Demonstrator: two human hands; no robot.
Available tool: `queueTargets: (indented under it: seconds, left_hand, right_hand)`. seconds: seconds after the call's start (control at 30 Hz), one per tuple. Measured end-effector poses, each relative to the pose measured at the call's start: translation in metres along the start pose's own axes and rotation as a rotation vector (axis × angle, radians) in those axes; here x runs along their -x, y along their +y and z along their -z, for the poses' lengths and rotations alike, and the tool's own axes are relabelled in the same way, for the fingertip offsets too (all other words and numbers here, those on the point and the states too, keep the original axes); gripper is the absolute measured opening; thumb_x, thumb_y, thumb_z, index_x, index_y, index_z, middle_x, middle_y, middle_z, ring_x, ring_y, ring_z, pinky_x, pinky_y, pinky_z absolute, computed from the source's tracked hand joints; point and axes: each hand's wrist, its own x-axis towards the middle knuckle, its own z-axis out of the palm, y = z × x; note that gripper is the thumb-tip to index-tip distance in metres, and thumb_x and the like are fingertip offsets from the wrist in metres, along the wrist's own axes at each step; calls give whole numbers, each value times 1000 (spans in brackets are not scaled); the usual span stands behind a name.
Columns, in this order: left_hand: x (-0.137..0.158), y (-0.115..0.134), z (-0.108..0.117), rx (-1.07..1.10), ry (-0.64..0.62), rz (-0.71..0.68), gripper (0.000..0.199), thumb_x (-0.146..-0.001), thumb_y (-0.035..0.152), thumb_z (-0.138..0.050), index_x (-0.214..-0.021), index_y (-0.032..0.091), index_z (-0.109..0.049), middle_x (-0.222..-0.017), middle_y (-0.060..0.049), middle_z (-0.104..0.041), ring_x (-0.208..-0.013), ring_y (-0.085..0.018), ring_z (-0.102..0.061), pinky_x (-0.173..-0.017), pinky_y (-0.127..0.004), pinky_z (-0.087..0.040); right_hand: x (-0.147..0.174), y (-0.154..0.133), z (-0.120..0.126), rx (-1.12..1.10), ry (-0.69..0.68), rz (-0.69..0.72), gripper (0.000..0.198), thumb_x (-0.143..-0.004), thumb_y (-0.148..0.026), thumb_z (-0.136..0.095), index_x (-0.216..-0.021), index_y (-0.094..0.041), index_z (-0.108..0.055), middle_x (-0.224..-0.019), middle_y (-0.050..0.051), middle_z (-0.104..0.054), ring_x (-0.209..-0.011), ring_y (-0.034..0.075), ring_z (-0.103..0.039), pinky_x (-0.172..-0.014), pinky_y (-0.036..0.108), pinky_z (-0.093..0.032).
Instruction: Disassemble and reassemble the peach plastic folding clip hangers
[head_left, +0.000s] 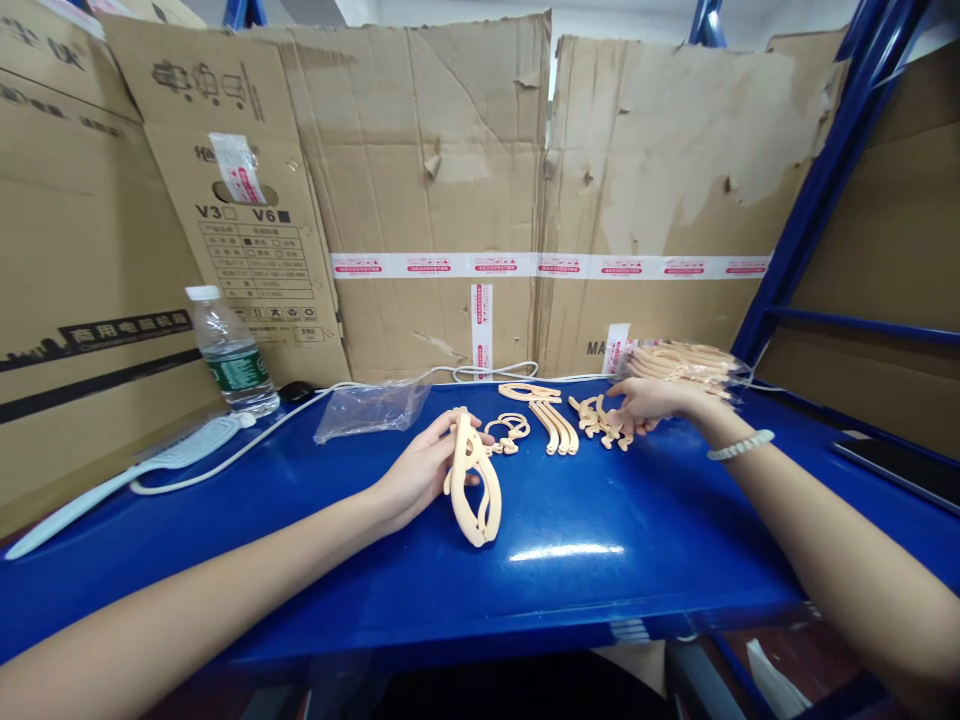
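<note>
My left hand [421, 468] is closed round a pale beige folding clothes hanger [459, 490], held tilted above the front of the blue table, its two curved arms folded together. My right hand [646, 402] is at a small heap of hanger hooks [598, 420], its fingers apart and partly curled over the heap's right side. Several curved hanger arms [555, 428] lie side by side left of the hooks. Farther left are some ring-like beige parts [508, 432], partly behind my left fingers. Another folded hanger [529, 393] lies behind the arms.
A plastic bag of beige parts [682, 362] lies behind my right hand. An empty clear bag [371, 408], a white cable [289, 412], a water bottle [238, 365] and a pale hairbrush [161, 458] are at left. A phone [904, 470] lies far right. Cardboard [420, 200] walls the back.
</note>
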Motion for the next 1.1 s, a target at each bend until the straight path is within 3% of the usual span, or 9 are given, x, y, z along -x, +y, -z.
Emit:
queueTargets:
  seconds: [0.1, 0.23, 0.27, 0.33, 0.43, 0.53, 0.63, 0.87, 1.1]
  left_hand:
    - [-1, -1, 1, 18, 8, -4, 26, -86, 34, -69, -104, 19, -57, -95, -6, -67, -77, -16, -63, -62, -24, -52]
    - [0, -3, 2, 42, 8, -26, 26, -88, 34, -66, -110, 21, -59, -90, -5, -67, -78, -17, -63, -63, -25, -53]
    - [0, -3, 2, 45, 11, -31, 27, -88, 33, -66, -111, 21, -60, -90, -4, -67, -78, -17, -63, -63, -25, -53]
    - [0, -4, 2, 52, 23, -38, 29, -87, 30, -67, -113, 21, -60, -90, -5, -67, -78, -17, -64, -62, -24, -52]
    - [0, -4, 3, 64, 36, -36, 30, -88, 33, -65, -114, 19, -61, -93, -7, -68, -81, -19, -64, -67, -27, -53]
    - [0, -3, 3, 64, 20, -20, 38, -91, 44, -57, -114, 15, -62, -99, -12, -69, -90, -24, -65, -73, -33, -54]
    - [3, -4, 1, 27, -4, -28, 41, -85, 41, -67, -115, 15, -63, -105, -12, -69, -97, -26, -64, -79, -34, -54]
    - [11, -8, -3, -114, -7, -58, 48, -74, 48, -79, -100, 10, -68, -93, -11, -72, -79, -24, -69, -73, -37, -58]
    - [10, -8, -3, -127, 58, -114, 49, -79, 52, -73, -103, 11, -68, -97, -13, -73, -94, -28, -69, -78, -37, -58]
  right_hand:
    - [8, -9, 1, 120, 148, 79, 42, -84, -22, -65, -122, -4, -60, -62, 9, -67, -62, 25, -67, -62, 36, -54]
    - [38, -48, -21, 176, 348, 421, 37, -95, -21, -53, -131, -18, -55, -112, 13, -66, -105, 25, -61, -94, 39, -45]
    - [47, -59, -33, 171, 341, 575, 33, -95, -24, -54, -128, -22, -57, -115, 9, -64, -108, 21, -58, -97, 35, -44]
    - [64, -79, -58, 160, 319, 1113, 26, -96, -27, -54, -120, -20, -61, -113, 10, -62, -106, 22, -56, -93, 36, -46]
    - [77, -95, -91, 266, 321, 1421, 20, -99, -26, -50, -109, -17, -64, -107, 11, -62, -100, 22, -54, -90, 37, -45]
    - [75, -97, -107, 383, 368, 1437, 22, -102, -22, -43, -100, -16, -65, -100, 9, -64, -97, 20, -52, -89, 35, -43]
    - [67, -93, -111, 415, 443, 1412, 25, -103, -22, -41, -95, -17, -64, -101, 9, -64, -97, 20, -52, -86, 34, -43]
    - [58, -90, -118, 643, 719, 1272, 23, -100, -14, -39, -103, -15, -62, -102, 11, -63, -100, 27, -52, -92, 44, -38]
    - [64, -90, -110, 598, 521, 909, 15, -91, -9, -45, -99, -13, -57, -95, 10, -64, -88, 26, -59, -98, 48, -29]
